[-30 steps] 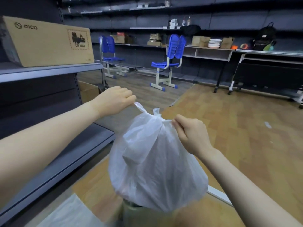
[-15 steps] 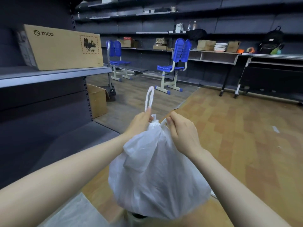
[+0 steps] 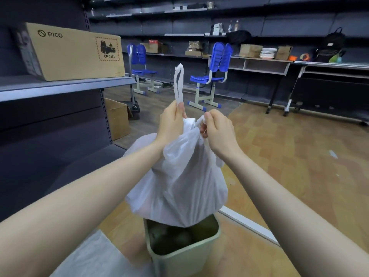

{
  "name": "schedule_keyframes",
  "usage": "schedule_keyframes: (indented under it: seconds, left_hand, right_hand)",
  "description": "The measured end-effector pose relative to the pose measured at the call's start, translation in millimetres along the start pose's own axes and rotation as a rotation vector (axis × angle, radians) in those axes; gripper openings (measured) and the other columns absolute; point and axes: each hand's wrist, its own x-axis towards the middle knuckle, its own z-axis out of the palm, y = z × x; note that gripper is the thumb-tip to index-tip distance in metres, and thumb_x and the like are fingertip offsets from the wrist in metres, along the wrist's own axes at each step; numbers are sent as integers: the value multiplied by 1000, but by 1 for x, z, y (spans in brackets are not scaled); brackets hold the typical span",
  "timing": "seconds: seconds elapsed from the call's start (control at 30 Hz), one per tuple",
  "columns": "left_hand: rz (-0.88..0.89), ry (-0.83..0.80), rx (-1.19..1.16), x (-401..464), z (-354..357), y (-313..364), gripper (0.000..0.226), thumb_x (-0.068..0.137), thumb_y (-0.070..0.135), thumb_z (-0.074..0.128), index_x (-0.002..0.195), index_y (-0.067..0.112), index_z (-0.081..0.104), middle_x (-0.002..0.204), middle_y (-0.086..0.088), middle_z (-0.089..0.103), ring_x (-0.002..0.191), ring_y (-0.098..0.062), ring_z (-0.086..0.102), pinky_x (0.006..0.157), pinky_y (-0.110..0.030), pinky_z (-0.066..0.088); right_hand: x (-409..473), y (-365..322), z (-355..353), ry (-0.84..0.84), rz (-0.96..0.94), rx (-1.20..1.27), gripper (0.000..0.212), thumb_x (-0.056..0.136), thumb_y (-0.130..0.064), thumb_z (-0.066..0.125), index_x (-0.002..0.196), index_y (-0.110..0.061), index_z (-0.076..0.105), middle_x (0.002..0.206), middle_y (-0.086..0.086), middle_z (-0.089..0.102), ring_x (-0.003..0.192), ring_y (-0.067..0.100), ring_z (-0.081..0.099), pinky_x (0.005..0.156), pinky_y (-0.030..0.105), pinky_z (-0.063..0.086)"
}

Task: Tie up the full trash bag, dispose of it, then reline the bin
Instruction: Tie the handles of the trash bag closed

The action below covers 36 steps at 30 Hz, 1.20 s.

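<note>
A full white trash bag (image 3: 179, 182) hangs in the air, its bottom just above the rim of a pale green bin (image 3: 179, 254) on the floor. My left hand (image 3: 172, 121) pinches one bag handle, whose loop (image 3: 178, 82) stands up above my fingers. My right hand (image 3: 218, 130) grips the other handle at the bag's neck, close beside the left hand. The inside of the bin looks dark and bare.
A flat sheet of clear plastic (image 3: 93, 258) lies on the floor left of the bin. Grey shelving (image 3: 60, 86) with a cardboard box (image 3: 69, 52) stands at my left. Blue chairs (image 3: 211, 74) and desks (image 3: 279, 64) line the far wall. A floor strip (image 3: 249, 226) runs to the right.
My left hand came in from the left to meet the right hand at the bag's neck. The handle loop now stands upright, and the bag has risen clear of the bin.
</note>
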Motion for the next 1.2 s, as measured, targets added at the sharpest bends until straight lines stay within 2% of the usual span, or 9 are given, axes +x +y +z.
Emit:
schedule_keyframes:
  seconds: [0.47,0.63,0.77,0.93,0.97,1.0,1.13,1.17,1.2]
  left_hand:
    - [-65,40,-179,-61,-10,-30,34,102,10,34,76,7,56,66,1,51,58,8,49,63,-2,39]
    - [0,-76,-97,-61,-13,-26,24,102,18,39,99,15,62,58,3,32,51,-4,33,54,-15,32]
    - [68,-200,56,-57,-19,-25,37,102,19,38,71,4,52,64,9,22,55,-12,38,57,-30,27]
    - [83,-241,92,-55,-21,-25,38,103,14,35,112,-18,51,70,9,22,82,11,60,64,-16,38]
    - [78,-240,97,-54,-20,-27,37,102,15,36,122,-12,52,93,-2,20,106,18,30,68,-12,38]
    - [73,-230,75,-55,-20,-31,36,102,15,37,127,-6,53,88,8,68,83,16,55,71,-9,37]
    - [12,-165,-150,-69,-20,-36,32,100,16,44,127,11,60,89,8,64,92,2,28,85,-5,39]
    - [1,-132,-213,-72,-20,-38,30,99,14,46,124,16,62,105,13,68,122,-3,49,88,-2,39]
    - [-6,-103,-265,-75,-21,-38,28,98,12,47,119,21,64,92,20,70,100,14,56,86,-1,39]
  right_hand:
    - [-56,17,22,-140,395,511,40,94,-6,35,55,-17,31,56,-4,33,47,9,26,41,15,22]
    - [-65,8,21,-115,568,765,20,90,-4,44,73,-7,54,64,0,43,46,9,40,39,17,27]
    - [-74,7,19,-115,569,954,20,94,-17,54,84,-4,67,59,-1,57,48,8,53,46,18,44]
    - [-76,10,22,-91,491,961,23,92,-23,60,83,-5,72,66,7,57,49,8,57,46,17,49]
    - [-74,11,23,-92,484,946,23,91,-23,61,83,-4,71,62,6,57,49,9,57,46,17,48]
    - [-72,12,24,-95,473,929,23,91,-23,62,81,-4,71,58,4,58,49,10,58,45,18,48]
    - [-56,12,22,-178,415,785,32,87,-25,66,79,6,67,55,1,58,49,13,58,47,21,44]
    - [-52,11,20,-219,401,722,34,86,-26,67,80,6,66,56,2,59,51,14,60,51,23,45]
    - [-49,10,18,-267,382,658,32,86,-28,67,78,3,66,55,0,61,52,14,62,52,23,46]
